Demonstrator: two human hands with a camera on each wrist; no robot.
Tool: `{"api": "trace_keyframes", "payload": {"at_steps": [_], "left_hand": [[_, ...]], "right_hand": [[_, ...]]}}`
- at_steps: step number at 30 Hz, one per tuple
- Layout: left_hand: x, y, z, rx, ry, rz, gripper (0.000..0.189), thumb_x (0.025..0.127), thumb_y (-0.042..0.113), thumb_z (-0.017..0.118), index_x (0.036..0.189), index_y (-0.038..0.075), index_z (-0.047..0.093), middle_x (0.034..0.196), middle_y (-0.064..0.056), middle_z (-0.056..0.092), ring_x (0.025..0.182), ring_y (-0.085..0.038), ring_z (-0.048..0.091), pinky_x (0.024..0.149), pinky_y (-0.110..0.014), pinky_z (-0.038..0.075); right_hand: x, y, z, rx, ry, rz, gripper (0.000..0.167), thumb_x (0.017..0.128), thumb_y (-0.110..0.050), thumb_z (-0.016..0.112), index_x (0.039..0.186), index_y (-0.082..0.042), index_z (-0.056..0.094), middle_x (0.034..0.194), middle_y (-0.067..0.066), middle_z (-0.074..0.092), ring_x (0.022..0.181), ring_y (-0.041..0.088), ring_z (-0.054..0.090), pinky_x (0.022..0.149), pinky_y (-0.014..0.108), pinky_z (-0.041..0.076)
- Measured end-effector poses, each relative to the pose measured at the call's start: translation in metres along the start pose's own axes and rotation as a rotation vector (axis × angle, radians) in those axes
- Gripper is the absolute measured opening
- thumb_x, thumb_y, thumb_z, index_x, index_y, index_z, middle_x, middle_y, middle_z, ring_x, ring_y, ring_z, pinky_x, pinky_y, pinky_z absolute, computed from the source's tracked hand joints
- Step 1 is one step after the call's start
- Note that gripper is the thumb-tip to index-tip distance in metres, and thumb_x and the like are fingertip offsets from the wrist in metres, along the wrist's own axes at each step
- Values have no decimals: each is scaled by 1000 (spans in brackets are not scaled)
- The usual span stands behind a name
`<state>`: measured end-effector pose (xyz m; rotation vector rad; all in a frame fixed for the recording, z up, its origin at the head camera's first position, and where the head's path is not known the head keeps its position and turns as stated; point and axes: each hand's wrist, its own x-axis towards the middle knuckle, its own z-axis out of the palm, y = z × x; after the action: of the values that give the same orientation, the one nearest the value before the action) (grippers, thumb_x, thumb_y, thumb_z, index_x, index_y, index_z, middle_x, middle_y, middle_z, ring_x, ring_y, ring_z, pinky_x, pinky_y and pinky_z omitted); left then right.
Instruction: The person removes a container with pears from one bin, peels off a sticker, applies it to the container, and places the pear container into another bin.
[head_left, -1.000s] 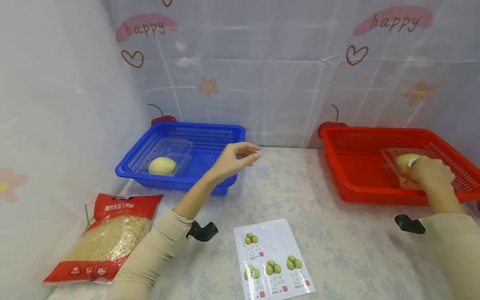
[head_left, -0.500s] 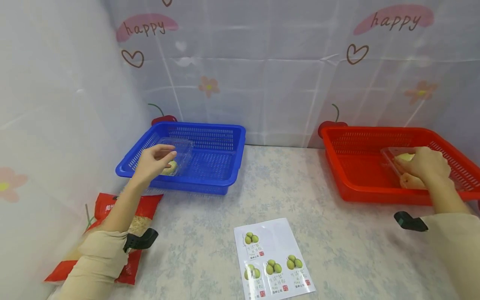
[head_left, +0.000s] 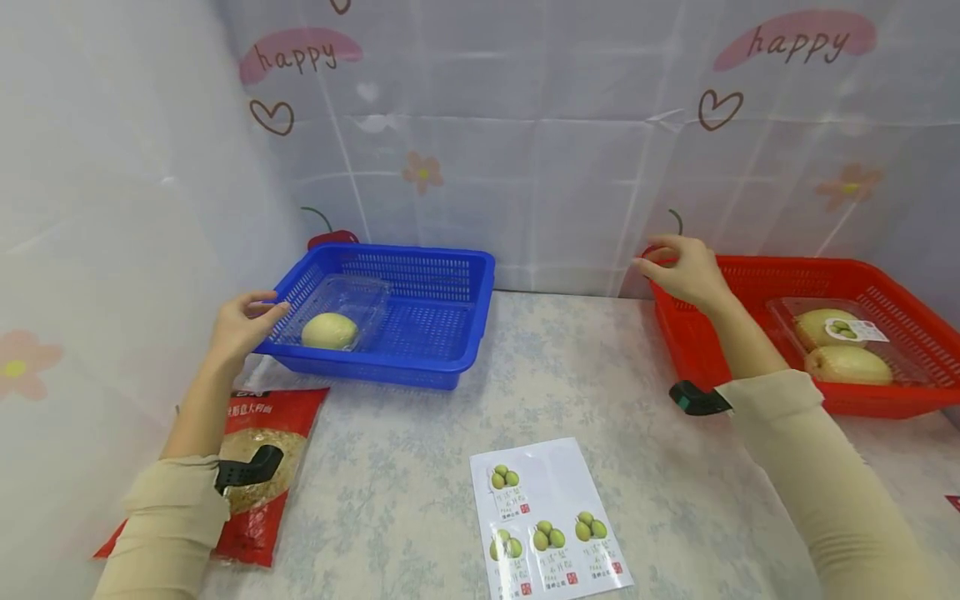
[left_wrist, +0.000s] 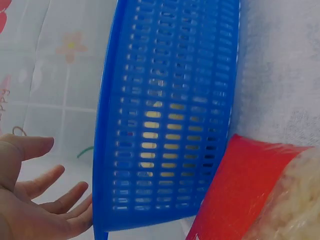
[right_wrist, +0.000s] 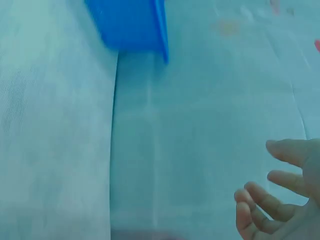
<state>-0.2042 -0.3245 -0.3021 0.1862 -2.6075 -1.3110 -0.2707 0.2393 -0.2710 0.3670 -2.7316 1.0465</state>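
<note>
My left hand is beside the left end of the blue basket, fingers relaxed and holding nothing. In the left wrist view its fingers are next to the rim; whether they touch it I cannot tell. That basket holds a clear plastic box with a pale yellow-green fruit. My right hand hovers over the left end of the red basket, loosely curved with nothing in it. Inside the red basket, another clear box holds two pale fruits; a white label is on the rear one.
A sheet of pear-picture stickers lies at the front middle of the patterned table. A red pasta bag lies at the left, partly behind my left forearm. A printed curtain hangs behind the baskets.
My right hand has left the fruit in the red basket and moved left, uncovering the labelled fruit. My left hand went left across the blue basket to its left end.
</note>
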Motion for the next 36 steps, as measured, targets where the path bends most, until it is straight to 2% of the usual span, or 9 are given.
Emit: {"api": "trace_keyframes", "payload": {"at_steps": [3,6,11,14,21,27,32,36], "left_hand": [[4,-3,-3,13,-12,-37,62,95,35,50,137,-8,38,133,-37,41,118,-45,44,90,-44,48],[7,-4,-5,19,-38,-54,66,95,38,50,139,-9,34,136,-39,36,124,-52,37,99,-60,36],[13,-4,-9,38,-77,-51,70,95,39,50,141,-9,30,137,-40,34,122,-53,39,98,-60,36],[17,-4,-9,73,-105,-47,71,95,41,50,141,-10,29,136,-41,34,121,-53,39,98,-60,36],[23,0,-3,213,-239,-37,76,93,39,54,141,-12,25,136,-42,31,124,-54,35,98,-61,36],[33,5,10,354,-289,-23,88,86,37,66,142,-14,20,140,-40,26,126,-54,29,99,-63,31],[38,9,24,396,-340,-80,99,81,37,71,142,-15,13,143,-40,19,130,-56,20,102,-64,26],[40,12,35,425,-357,-88,102,81,38,71,143,-15,10,143,-40,17,131,-56,18,103,-64,25]], "right_hand": [[16,-25,25,113,-46,-60,54,92,-28,60,137,-2,46,120,26,58,101,38,59,77,38,54],[31,-49,49,213,-91,-97,51,92,-24,61,137,-3,47,120,24,59,101,37,61,78,41,54],[48,-83,89,317,-174,-151,50,92,-18,60,136,-1,46,116,24,60,98,35,63,75,38,54],[54,-98,112,364,-214,-162,49,92,-17,60,136,-1,46,116,23,60,100,34,62,78,39,54],[59,-124,159,505,-256,-140,46,91,-14,61,133,1,49,113,22,61,97,39,61,81,46,53],[58,-137,177,534,-256,-131,45,91,-15,62,133,-2,51,109,20,63,93,39,63,80,47,53],[58,-142,185,506,-282,-140,46,92,-18,62,134,-4,50,108,18,64,92,37,64,78,44,54],[57,-142,188,487,-296,-149,47,92,-18,61,134,-2,49,108,18,64,94,39,63,79,46,53]]}}
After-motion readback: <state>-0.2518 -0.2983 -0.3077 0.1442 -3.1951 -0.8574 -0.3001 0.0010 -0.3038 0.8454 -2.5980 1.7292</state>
